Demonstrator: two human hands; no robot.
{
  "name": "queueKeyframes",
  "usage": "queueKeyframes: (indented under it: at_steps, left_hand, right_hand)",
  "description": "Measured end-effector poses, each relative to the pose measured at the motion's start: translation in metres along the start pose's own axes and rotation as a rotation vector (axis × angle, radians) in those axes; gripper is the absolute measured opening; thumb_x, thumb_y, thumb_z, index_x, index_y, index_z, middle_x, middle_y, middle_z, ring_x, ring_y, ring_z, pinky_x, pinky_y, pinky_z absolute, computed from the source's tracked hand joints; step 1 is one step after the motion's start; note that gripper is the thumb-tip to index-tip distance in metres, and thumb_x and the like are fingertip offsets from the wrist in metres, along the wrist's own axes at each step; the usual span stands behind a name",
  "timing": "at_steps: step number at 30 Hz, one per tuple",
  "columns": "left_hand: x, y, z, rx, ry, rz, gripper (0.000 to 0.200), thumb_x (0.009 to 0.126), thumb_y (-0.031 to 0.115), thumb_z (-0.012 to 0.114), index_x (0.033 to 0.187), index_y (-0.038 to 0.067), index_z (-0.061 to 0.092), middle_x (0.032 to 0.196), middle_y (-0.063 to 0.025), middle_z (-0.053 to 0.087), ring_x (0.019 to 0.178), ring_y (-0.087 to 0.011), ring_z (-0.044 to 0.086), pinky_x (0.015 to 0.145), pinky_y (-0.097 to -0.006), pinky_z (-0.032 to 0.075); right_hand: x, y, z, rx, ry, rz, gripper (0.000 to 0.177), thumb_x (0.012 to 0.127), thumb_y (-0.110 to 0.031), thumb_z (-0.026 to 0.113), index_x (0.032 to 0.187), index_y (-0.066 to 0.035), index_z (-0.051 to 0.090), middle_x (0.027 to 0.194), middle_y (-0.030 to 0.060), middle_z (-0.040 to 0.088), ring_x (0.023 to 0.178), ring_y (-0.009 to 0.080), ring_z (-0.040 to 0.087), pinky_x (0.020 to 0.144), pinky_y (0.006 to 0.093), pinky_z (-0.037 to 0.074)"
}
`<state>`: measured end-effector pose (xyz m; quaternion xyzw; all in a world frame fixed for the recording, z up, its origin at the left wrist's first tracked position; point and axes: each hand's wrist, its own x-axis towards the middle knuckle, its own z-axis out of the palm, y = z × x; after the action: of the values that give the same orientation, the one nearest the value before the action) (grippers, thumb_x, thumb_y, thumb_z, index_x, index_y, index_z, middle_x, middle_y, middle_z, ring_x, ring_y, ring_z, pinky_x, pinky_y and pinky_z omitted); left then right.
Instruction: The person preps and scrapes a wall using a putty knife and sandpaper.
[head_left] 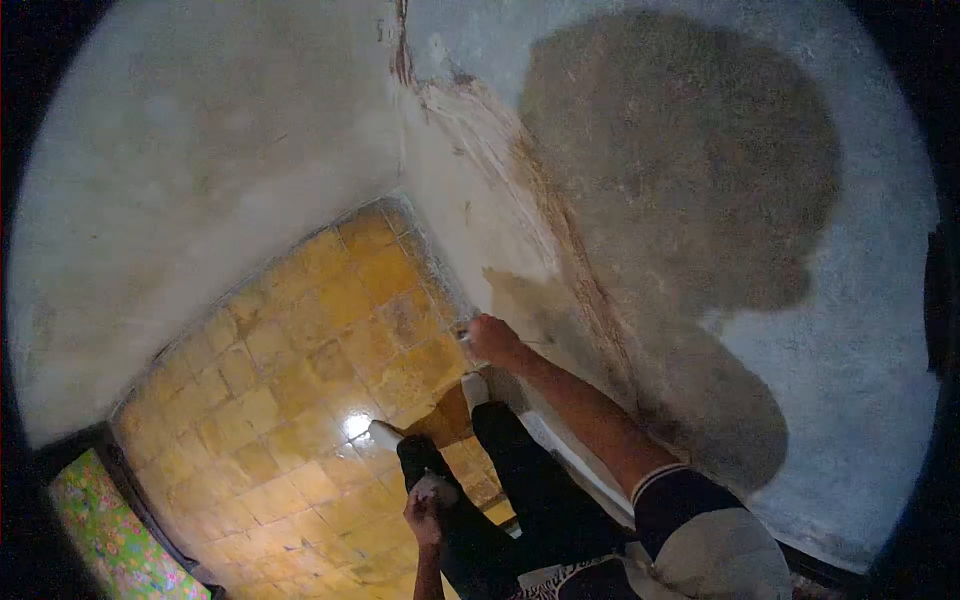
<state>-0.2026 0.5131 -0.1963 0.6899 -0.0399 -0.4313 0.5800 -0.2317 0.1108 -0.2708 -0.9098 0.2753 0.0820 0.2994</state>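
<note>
My right hand (492, 340) reaches forward, low beside the right-hand wall (450, 190). Its fingers are closed, and a small greyish bit shows at their tips; what it is I cannot tell. Closer to my body, my left hand (425, 510) hangs over my left thigh with its fingers curled in, blurred against the dark trousers (530, 480). Under both hands lies a yellow tiled floor (270, 350). My light-coloured shoes (475, 388) stand on it near the wall's foot.
A rough raised crack (560, 215) runs down the right-hand wall, with large dark shadows beside it. A plain wall (220, 150) meets it at the corner. At lower left lies a flowered green-and-pink surface (120, 530) with a dark edge. Light glares on the tiles.
</note>
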Motion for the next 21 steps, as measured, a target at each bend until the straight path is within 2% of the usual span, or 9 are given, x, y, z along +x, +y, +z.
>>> queueKeyframes:
  at_steps: [1,4,7,9,12,15,16,19,21]
  left_hand:
    - [0.004,-0.01,-0.004,-0.02,0.02,-0.044,0.024,0.089,0.004,0.06,0.113,-0.002,0.059,0.101,-0.0048,0.064,0.092,-0.0133,0.059,0.083,-0.0283,0.047]
    - [0.007,-0.031,-0.015,-0.073,0.042,-0.091,0.024,0.09,0.006,0.059,0.112,-0.001,0.059,0.101,-0.0047,0.064,0.092,-0.0137,0.059,0.083,-0.0285,0.047]
    - [0.014,-0.011,-0.009,-0.056,0.021,0.042,0.027,0.09,0.013,0.061,0.113,-0.001,0.058,0.101,-0.0044,0.063,0.092,-0.0137,0.058,0.082,-0.0283,0.047]
    - [0.022,-0.004,-0.002,0.055,0.024,0.1,0.035,0.09,0.025,0.064,0.114,-0.001,0.057,0.1,-0.0036,0.062,0.09,-0.0131,0.057,0.08,-0.0281,0.048]
    - [0.035,-0.016,-0.016,0.075,-0.038,-0.02,0.028,0.091,0.014,0.062,0.115,-0.002,0.058,0.102,-0.0042,0.063,0.093,-0.0132,0.058,0.085,-0.0279,0.046]
    - [0.059,-0.021,-0.012,0.045,0.025,0.124,0.03,0.092,0.015,0.063,0.115,-0.002,0.057,0.099,-0.0041,0.062,0.091,-0.0129,0.057,0.083,-0.0276,0.046]
    - [0.067,-0.01,-0.007,0.058,0.039,0.087,0.031,0.092,0.015,0.063,0.116,-0.003,0.056,0.098,-0.004,0.062,0.09,-0.0127,0.057,0.082,-0.0274,0.046]
    - [0.094,0.021,0.011,0.064,0.027,0.055,0.032,0.092,0.015,0.062,0.117,-0.004,0.055,0.096,-0.0036,0.06,0.089,-0.0121,0.056,0.08,-0.0266,0.046]
    - [0.108,0.033,0.015,0.032,-0.027,0.148,0.032,0.092,0.015,0.062,0.116,-0.004,0.055,0.096,-0.0033,0.06,0.088,-0.0114,0.055,0.079,-0.026,0.046]
  right_hand:
    - [-0.001,-0.003,0.008,-0.05,0.154,-0.121,0.023,0.079,-0.024,0.061,0.089,-0.004,0.066,0.08,0.019,0.063,0.079,0.0368,0.063,0.072,0.0479,0.052]
    - [-0.003,-0.001,-0.016,0.042,-0.204,0.257,0.027,0.083,-0.028,0.058,0.089,-0.002,0.066,0.081,0.0205,0.064,0.078,0.0376,0.064,0.073,0.0485,0.053]
    - [-0.008,-0.017,-0.022,0.004,-0.07,0.149,0.027,0.082,-0.028,0.058,0.081,-0.003,0.067,0.077,0.0198,0.064,0.074,0.0375,0.064,0.071,0.0497,0.052]
    - [0.001,-0.022,-0.025,0.01,-0.135,0.196,0.025,0.081,-0.027,0.057,0.081,-0.003,0.066,0.077,0.0194,0.064,0.074,0.0376,0.064,0.072,0.05,0.052]
    - [-0.011,0.011,0.018,0.018,-0.112,0.163,0.025,0.08,-0.027,0.057,0.081,-0.003,0.065,0.076,0.0197,0.063,0.075,0.0378,0.064,0.072,0.0502,0.052]
    - [-0.008,-0.017,0.008,0.096,0.045,0.002,0.024,0.078,-0.027,0.058,0.081,-0.004,0.065,0.075,0.0196,0.062,0.075,0.0372,0.064,0.071,0.0496,0.052]
    - [-0.01,-0.028,-0.001,0.13,0.098,-0.057,0.024,0.078,-0.027,0.058,0.082,-0.005,0.065,0.075,0.0193,0.062,0.075,0.0368,0.064,0.071,0.0493,0.052]
    - [-0.003,-0.011,0.009,-0.037,-0.172,0.195,0.02,0.077,-0.024,0.059,0.082,-0.006,0.065,0.076,0.0159,0.063,0.077,0.0342,0.064,0.071,0.048,0.052]
    - [0.0,-0.016,0.019,0.039,0.012,0.01,0.018,0.078,-0.023,0.059,0.083,-0.007,0.065,0.073,0.0147,0.063,0.074,0.0337,0.064,0.07,0.0481,0.052]
